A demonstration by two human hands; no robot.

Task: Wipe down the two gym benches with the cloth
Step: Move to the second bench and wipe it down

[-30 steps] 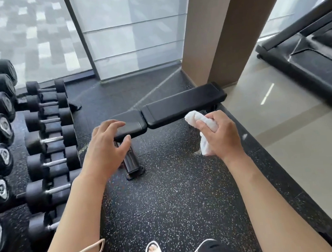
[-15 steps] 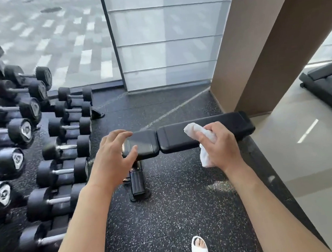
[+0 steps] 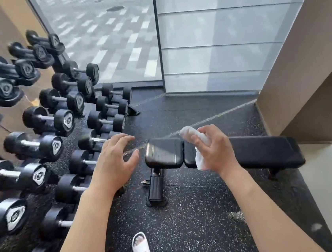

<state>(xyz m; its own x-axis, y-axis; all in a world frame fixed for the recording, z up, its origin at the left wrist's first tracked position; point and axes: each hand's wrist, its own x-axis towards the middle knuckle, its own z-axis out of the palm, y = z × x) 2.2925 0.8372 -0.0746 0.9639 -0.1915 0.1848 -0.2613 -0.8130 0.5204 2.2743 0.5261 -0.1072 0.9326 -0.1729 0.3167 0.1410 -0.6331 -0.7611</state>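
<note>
A black padded gym bench (image 3: 263,152) lies flat across the dark speckled floor ahead of me, its short seat pad (image 3: 163,154) on the left and its long back pad running right. My right hand (image 3: 215,149) is held in the air in front of the gap between the two pads, closed around a crumpled white cloth (image 3: 195,137). My left hand (image 3: 115,162) hovers to the left of the seat pad with its fingers spread and nothing in it. Only this one bench is in view.
A rack of black dumbbells (image 3: 57,121) fills the left side. The bench's foot bar (image 3: 155,188) sticks out toward me under the seat. A glass wall (image 3: 213,37) stands behind, a beige pillar (image 3: 309,68) at right. My white sandal (image 3: 142,250) is below.
The view has swung left and closer: the bench now sits lower and to the right, and more dumbbells show. Both hands keep their poses, with the cloth still in my right hand.
</note>
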